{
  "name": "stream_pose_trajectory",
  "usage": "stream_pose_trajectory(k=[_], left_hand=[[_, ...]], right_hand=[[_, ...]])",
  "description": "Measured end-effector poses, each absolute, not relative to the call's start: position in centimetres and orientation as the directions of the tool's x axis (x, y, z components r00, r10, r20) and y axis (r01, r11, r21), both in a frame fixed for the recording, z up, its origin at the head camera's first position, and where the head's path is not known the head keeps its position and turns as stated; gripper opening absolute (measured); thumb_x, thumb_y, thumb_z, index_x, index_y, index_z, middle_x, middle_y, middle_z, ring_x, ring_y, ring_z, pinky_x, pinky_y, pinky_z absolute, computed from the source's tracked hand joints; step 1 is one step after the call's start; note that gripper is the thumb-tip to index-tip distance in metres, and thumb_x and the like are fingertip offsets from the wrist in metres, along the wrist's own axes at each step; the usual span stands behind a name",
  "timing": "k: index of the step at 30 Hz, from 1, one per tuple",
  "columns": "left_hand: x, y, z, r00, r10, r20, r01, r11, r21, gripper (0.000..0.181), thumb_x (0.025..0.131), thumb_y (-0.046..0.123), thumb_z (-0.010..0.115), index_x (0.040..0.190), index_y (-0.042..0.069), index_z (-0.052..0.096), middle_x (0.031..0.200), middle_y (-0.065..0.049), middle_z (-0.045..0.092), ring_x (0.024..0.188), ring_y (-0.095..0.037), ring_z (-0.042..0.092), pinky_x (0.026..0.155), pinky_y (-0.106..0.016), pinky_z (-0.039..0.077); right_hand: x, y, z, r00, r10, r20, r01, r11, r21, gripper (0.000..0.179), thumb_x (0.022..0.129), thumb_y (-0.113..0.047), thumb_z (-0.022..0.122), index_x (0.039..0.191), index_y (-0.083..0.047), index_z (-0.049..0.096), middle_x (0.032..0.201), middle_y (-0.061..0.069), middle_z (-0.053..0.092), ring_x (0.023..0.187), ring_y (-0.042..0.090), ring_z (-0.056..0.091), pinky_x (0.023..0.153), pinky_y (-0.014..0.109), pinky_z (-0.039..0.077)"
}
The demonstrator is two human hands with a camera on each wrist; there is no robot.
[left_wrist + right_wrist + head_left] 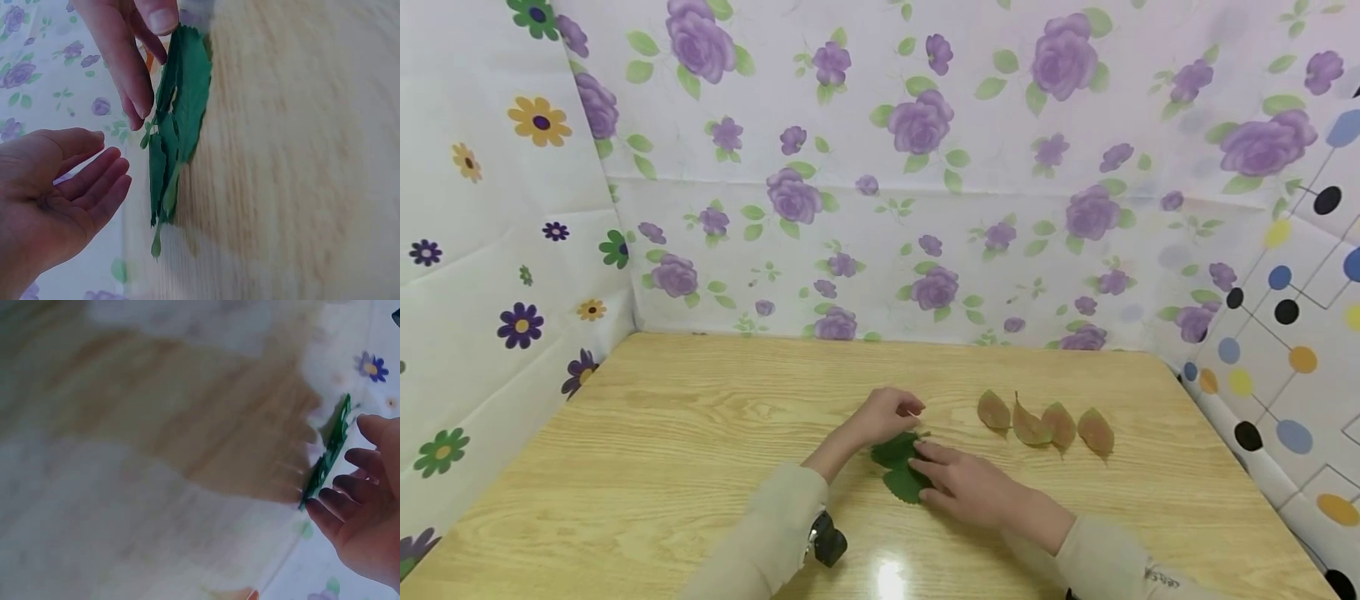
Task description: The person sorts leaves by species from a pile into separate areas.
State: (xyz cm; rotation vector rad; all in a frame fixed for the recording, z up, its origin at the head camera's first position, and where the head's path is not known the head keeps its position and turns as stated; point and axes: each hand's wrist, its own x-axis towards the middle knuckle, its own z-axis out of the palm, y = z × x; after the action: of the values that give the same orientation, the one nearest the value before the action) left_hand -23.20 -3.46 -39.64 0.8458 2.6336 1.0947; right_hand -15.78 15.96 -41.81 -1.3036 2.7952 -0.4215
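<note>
Dark green leaves with toothed edges lie overlapping on the wooden table, their pale stalks showing in the left wrist view. My right hand is over their right side with spread, slightly bent fingers, the fingertips at the leaves. In the right wrist view, those fingers appear relaxed beside the green leaves. Just beyond the leaves is my left hand, its fingers loosely bent. The left wrist view shows that hand holding nothing, near the stalks.
Several reddish-green leaves form a row on the table, right of my hands. A purple-flowered cloth hangs behind the table. Patterned cloths stand at the left and right sides.
</note>
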Motion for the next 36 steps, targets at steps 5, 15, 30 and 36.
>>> stream_pose_trajectory(k=[5, 15, 30, 36], left_hand=[[-22.5, -4.4, -39.9, -0.813, 0.58, 0.051, 0.458, 0.583, 0.671, 0.024, 0.093, 0.003, 0.062, 0.115, -0.006, 0.065, 0.11, -0.016, 0.067, 0.099, -0.029, 0.064, 0.083, -0.035, 0.053], [-21.6, -5.7, -40.5, -0.772, 0.63, 0.088, 0.562, 0.61, 0.559, 0.025, 0.087, -0.001, 0.069, 0.11, -0.009, 0.067, 0.109, -0.021, 0.066, 0.097, -0.033, 0.065, 0.083, -0.041, 0.054], [-21.7, -5.4, -41.0, -0.803, 0.586, 0.106, 0.546, 0.654, 0.523, 0.02, 0.078, -0.005, 0.075, 0.097, -0.009, 0.069, 0.094, -0.018, 0.067, 0.09, -0.031, 0.063, 0.081, -0.042, 0.053], [-22.1, -5.6, -41.4, -0.801, 0.589, 0.106, 0.537, 0.627, 0.565, 0.012, 0.08, -0.004, 0.075, 0.089, -0.005, 0.068, 0.087, -0.014, 0.066, 0.084, -0.028, 0.063, 0.076, -0.041, 0.053]], right_hand=[[-15.3, 15.5, -41.8, -0.634, -0.771, 0.064, -0.766, 0.614, -0.188, 0.043, 0.099, -0.024, 0.057, 0.132, 0.003, 0.056, 0.142, 0.021, 0.045, 0.129, 0.035, 0.045, 0.097, 0.044, 0.046], [-14.8, 15.6, -41.6, -0.64, -0.766, 0.056, -0.759, 0.62, -0.2, 0.042, 0.099, -0.018, 0.056, 0.133, 0.005, 0.053, 0.142, 0.023, 0.045, 0.131, 0.036, 0.042, 0.098, 0.045, 0.044], [-15.0, 15.6, -42.3, -0.62, -0.778, 0.096, -0.777, 0.593, -0.211, 0.042, 0.099, -0.018, 0.054, 0.135, 0.005, 0.052, 0.142, 0.023, 0.044, 0.131, 0.036, 0.042, 0.098, 0.044, 0.044], [-15.0, 15.6, -42.2, -0.634, -0.769, 0.081, -0.763, 0.605, -0.226, 0.042, 0.1, -0.019, 0.054, 0.135, 0.004, 0.052, 0.143, 0.021, 0.044, 0.132, 0.035, 0.041, 0.098, 0.045, 0.045]])
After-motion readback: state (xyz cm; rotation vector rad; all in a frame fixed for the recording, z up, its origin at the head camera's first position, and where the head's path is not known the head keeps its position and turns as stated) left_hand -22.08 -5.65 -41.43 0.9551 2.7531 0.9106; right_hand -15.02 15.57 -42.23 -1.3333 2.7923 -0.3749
